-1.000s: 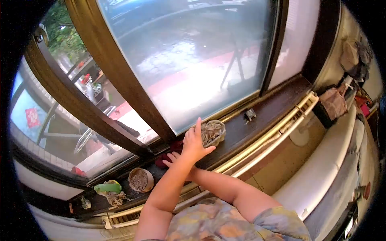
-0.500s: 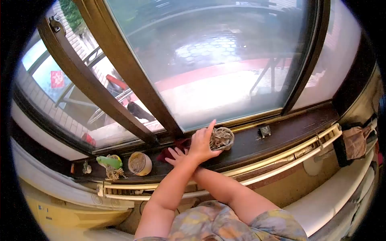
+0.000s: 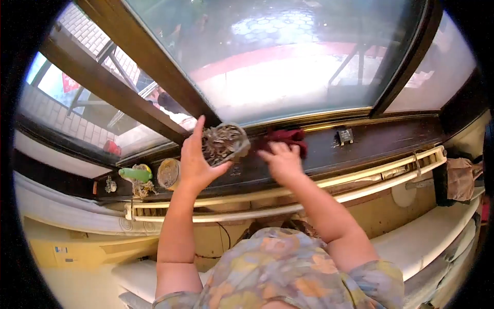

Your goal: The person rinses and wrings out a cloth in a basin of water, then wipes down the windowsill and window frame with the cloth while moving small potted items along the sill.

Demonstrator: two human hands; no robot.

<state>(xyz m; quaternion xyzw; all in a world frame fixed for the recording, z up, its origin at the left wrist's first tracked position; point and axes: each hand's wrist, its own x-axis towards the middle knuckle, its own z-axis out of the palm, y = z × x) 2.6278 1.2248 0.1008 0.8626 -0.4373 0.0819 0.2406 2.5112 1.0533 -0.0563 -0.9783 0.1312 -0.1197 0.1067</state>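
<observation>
Past a cream radiator (image 3: 226, 216), at the dark windowsill (image 3: 401, 135), the left hand (image 3: 194, 162) clasps a pot (image 3: 242, 146) of dry scraps by its side, probably for steadiness; the right hand (image 3: 284, 166) rests, fingers spread, over a crumpled maroon cloth (image 3: 296, 138) below the window (image 3: 309, 77).

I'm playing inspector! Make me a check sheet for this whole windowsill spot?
Surface: dark windowsill, with small specks.
Job's things: dark red cloth; pot of dry plant bits.
Clutter: small dark block, green object, round pot.
Hands: left hand against the dry-plant pot, thumb and fingers spread; right hand on the cloth; how firmly either grips is unclear.
Cables: thin dark cord below the radiator.
Surroundings: big window behind the sill.
</observation>
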